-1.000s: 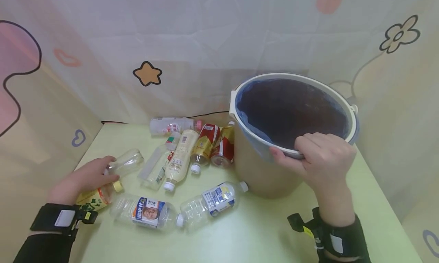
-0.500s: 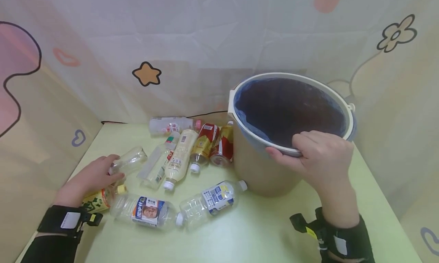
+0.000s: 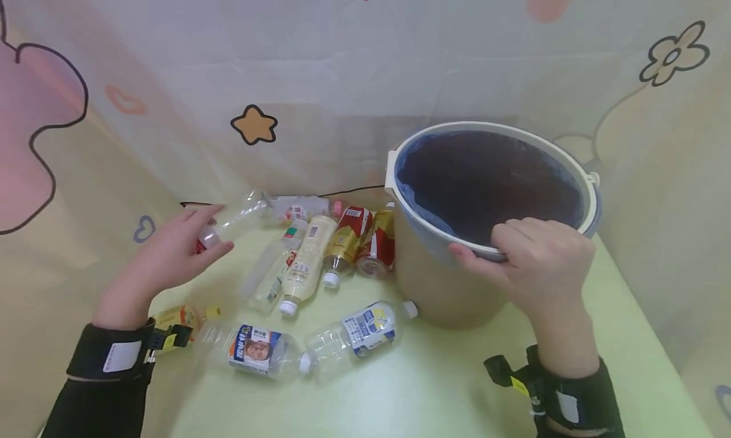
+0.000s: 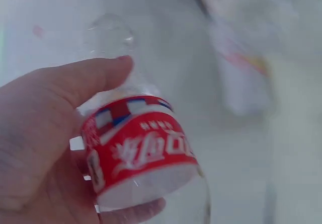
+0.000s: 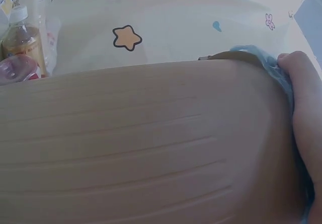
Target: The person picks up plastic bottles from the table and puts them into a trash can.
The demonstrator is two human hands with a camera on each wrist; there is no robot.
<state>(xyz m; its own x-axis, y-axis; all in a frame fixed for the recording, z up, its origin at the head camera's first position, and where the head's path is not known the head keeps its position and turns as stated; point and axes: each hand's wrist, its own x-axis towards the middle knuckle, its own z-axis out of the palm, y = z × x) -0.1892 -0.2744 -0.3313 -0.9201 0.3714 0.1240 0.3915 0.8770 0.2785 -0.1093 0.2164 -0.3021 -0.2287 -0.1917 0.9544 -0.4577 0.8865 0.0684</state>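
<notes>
My left hand (image 3: 168, 251) grips a clear plastic bottle (image 3: 244, 217), raised off the table at the left. The left wrist view shows its red label (image 4: 146, 143) with white lettering, my thumb lying across the bottle above it and fingers curled behind. On the right, a tan bucket (image 3: 445, 292) with a white rim stands lined with a blue plastic bag (image 3: 411, 200). My right hand (image 3: 539, 263) holds the near rim, thumb outside and fingers folded over the edge. Bag and thumb also show at the edge of the right wrist view. The bucket's bottom inside is dark.
Several plastic bottles lie on the pale green table (image 3: 377, 400): a cream-coloured bottle (image 3: 308, 257), a red-and-gold one (image 3: 347, 241), a blue-labelled one (image 3: 368, 329), one with a portrait label (image 3: 257, 349), and a yellow-capped one (image 3: 183, 317). A printed curtain (image 3: 331, 76) hangs behind.
My left hand has lifted the clear bottle from the table, moving up and slightly right, away from the yellow-capped bottle. The right hand stays on the bucket rim.
</notes>
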